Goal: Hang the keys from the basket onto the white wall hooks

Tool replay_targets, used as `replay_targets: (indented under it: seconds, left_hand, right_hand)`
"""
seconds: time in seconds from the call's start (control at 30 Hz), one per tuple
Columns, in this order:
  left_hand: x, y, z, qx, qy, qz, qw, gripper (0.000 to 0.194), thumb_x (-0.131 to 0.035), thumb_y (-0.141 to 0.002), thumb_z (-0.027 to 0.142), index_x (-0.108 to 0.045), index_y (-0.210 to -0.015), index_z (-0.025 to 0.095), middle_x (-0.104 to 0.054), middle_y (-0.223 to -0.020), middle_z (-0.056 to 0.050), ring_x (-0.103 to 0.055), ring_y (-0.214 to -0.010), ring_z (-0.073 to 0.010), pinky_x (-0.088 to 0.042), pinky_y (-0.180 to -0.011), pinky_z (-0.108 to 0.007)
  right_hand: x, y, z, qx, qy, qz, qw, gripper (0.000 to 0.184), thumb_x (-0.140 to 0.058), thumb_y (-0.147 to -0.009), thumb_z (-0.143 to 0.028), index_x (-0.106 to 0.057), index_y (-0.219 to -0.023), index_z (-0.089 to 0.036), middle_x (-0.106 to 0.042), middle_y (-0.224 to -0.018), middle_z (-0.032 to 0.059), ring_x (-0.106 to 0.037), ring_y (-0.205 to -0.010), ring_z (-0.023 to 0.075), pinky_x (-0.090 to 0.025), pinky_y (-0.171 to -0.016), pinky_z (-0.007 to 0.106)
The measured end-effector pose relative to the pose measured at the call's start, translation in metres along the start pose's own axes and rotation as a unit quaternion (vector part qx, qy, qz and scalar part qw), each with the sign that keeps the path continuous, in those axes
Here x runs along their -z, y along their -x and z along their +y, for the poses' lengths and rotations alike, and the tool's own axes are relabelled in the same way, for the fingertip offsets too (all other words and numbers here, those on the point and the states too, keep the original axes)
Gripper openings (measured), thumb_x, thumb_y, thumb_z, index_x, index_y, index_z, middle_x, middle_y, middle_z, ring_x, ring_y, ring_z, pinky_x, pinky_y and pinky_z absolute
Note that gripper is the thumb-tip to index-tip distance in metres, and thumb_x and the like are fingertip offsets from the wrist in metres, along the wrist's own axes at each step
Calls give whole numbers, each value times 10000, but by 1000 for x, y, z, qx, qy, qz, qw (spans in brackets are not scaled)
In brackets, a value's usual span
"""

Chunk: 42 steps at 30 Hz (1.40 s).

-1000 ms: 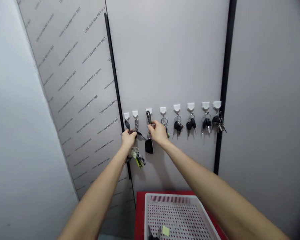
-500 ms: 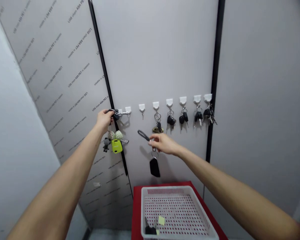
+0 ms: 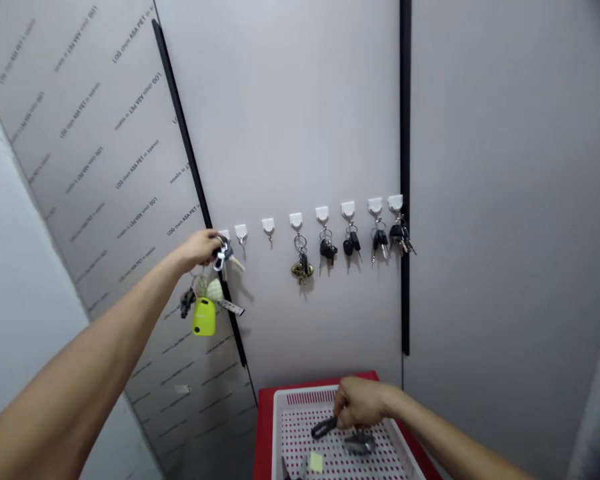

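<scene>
Holding keys in both hands here, so I'd call the step in hand setting one set down in the basket. The right hand (image 3: 360, 403), out at 5 o'clock, is closed in a pinch on a black strap (image 3: 324, 428), and a dark key fob (image 3: 359, 445) sits just below it, too blurry to say if it's touching the bottom. All of that is in or just over the white basket (image 3: 277, 427), around 5 to 6 o'clock. Next move, imo, calls for opening those fingers once the fob has support, without the loop snagging. Over at 9 o'clock the left hand (image 3: 197, 250) has its fingers curled round the top of a keychain (image 3: 223, 253); can't tell how tight that grip is. Hanging toward 8 o'clock: a flat, rounded lime-green tag (image 3: 204, 317), a pale roundish charm (image 3: 215, 291) and a small dark figure (image 3: 187, 302). Texture-wise, the basket looks like plastic with rows of punched holes, on a red surface (image 3: 266, 400), with a yellow paper square (image 3: 316, 463) inside at 6 o'clock. White hooks (image 3: 296, 220) run from 9 o'clock to between 2 and 3 on a smooth grey panel (image 3: 280, 120), five carrying metal-ringed key bunches (image 3: 329, 248), one with a brassy oval ornament (image 3: 303, 270) near dead centre.
</scene>
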<state>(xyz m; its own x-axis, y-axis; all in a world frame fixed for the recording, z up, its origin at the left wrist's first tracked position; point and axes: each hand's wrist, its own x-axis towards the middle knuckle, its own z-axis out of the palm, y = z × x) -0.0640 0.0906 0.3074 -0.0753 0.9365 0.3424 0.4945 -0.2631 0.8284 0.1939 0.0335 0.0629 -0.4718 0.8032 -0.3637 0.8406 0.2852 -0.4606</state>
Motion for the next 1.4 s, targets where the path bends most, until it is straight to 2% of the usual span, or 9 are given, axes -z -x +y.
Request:
replay_targets:
  seconds: [0.07, 0.2, 0.4, 0.63, 0.77, 0.9, 0.97, 1.13, 1.4]
  left_hand:
    - [-1, 5, -4, 25, -42, -50, 998, 136, -487, -527, 66, -492, -636, 147, -398, -333, 32, -332, -246, -72, -205, -251, -156]
    - [4, 10, -16, 50, -23, 4, 998, 65, -468, -567, 96, -434, -558, 150, -384, -346, 39, -317, -257, -53, -221, -257, -149]
    - [11, 13, -36, 128, 85, -115, 981, 51, -496, -586, 137, -467, -628, 138, -416, -424, 33, -295, -274, -18, -197, -260, -117]
    - [0, 19, -29, 41, 304, -10, 952, 79, -373, -676, 147, -449, -671, 127, -360, -426, 52, -247, -272, 4, -189, -276, -108]
    - [-35, 44, -32, 5, 295, -24, 955, 112, -393, -649, 165, -436, -750, 148, -347, -404, 68, -284, -283, -18, -215, -289, -123]
    - [-95, 84, -59, 13, 243, -56, 968, 194, -385, -658, 252, -431, -815, 146, -345, -402, 71, -303, -304, -31, -238, -314, -140]
    - [-127, 105, -82, 23, 215, -85, 973, 220, -382, -661, 299, -429, -806, 139, -361, -452, 62, -308, -323, -27, -240, -324, -145]
    - [-173, 146, -132, 18, 105, -195, 975, 289, -331, -687, 347, -457, -822, 125, -438, -550, 19, -415, -475, -74, -335, -454, -189]
    - [-159, 149, -131, -73, -119, -377, 916, 342, -433, -574, 136, -481, -912, 168, -543, -851, -8, -461, -769, -127, -349, -690, -218]
  right_hand:
    - [-6, -1, 3, -13, 3, 2, 1000, 274, -472, -518, -246, -620, -743, -195, -458, -474, -35, -363, -394, 46, -258, -352, 140]
    - [-11, -3, 2, -12, -8, -12, 1000, 262, -464, -518, -230, -625, -722, -198, -478, -484, -31, -383, -402, 50, -278, -362, 142]
    - [-17, -6, 1, -9, 26, 12, 1000, 240, -485, -499, -234, -632, -684, -198, -476, -461, -32, -392, -403, 57, -265, -356, 148]
    - [-22, -7, 8, -23, 9, 0, 1000, 235, -470, -515, -195, -630, -685, -172, -483, -457, -30, -399, -383, 56, -289, -361, 153]
    - [30, 0, -10, 76, -40, 189, 978, 228, -402, -603, -195, -614, -659, -133, -537, -528, 3, -465, -493, 86, -368, -486, 191]
    - [110, 16, -45, 87, -129, 598, 786, 364, -392, -654, -315, -501, -941, -121, -551, -851, 79, -496, -693, 129, -389, -636, 247]
    - [139, 22, -58, 65, -109, 686, 717, 404, -423, -636, -328, -472, -977, -118, -535, -894, 91, -494, -715, 137, -379, -675, 266]
    - [167, 22, -64, -4, -62, 671, 739, 379, -459, -608, -322, -493, -944, -150, -574, -780, 59, -505, -720, 157, -374, -661, 284]
    - [182, 18, -59, 10, -140, 659, 739, 178, -422, -608, -268, -553, -655, -158, -577, -639, 19, -510, -611, 117, -381, -586, 227]
